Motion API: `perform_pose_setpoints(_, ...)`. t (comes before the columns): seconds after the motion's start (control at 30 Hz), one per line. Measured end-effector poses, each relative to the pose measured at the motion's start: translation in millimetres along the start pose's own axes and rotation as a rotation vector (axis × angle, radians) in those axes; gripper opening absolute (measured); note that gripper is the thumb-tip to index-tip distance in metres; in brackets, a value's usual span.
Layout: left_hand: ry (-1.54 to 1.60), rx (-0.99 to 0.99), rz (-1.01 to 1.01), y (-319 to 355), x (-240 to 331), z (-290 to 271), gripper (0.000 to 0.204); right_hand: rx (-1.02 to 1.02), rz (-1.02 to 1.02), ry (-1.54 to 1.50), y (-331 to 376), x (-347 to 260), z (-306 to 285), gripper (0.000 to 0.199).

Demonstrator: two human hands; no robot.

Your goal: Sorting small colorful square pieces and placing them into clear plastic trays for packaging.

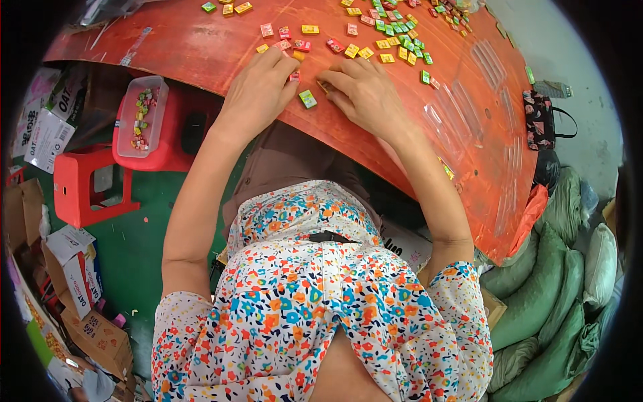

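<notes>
Head view: oblong green box [307,99] between left hand [262,88] and right hand [366,92] on scuffed counter [194,47]; fingers [340,79] curled, pinch unclear.

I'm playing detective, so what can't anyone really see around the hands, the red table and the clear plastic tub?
- Head view: the bare right hand hides whatever lies under its fingers.
- Head view: the bare left hand partly covers a small, pink-red, rectangular box.
- Head view: the tiny multicoloured pieces in the clear, rectangular plastic tub are too small to identify.
- Head view: the picture's top edge cuts off the large red table.
</notes>
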State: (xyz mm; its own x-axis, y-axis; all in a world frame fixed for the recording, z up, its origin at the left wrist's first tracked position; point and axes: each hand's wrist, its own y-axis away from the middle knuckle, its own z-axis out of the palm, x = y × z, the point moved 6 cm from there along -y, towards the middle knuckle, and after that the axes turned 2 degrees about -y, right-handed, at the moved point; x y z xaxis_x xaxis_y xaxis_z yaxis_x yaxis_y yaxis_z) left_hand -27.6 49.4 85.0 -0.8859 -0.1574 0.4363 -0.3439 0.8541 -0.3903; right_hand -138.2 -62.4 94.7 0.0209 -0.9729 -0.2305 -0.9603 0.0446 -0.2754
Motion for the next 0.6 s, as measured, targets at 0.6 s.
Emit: perform_pose_setpoints(0.6, 0.095, 0.23, -0.023, 18, 10, -19, 0.027, 0.079, 0.061, -0.125, -21, 11, -14, 0.03)
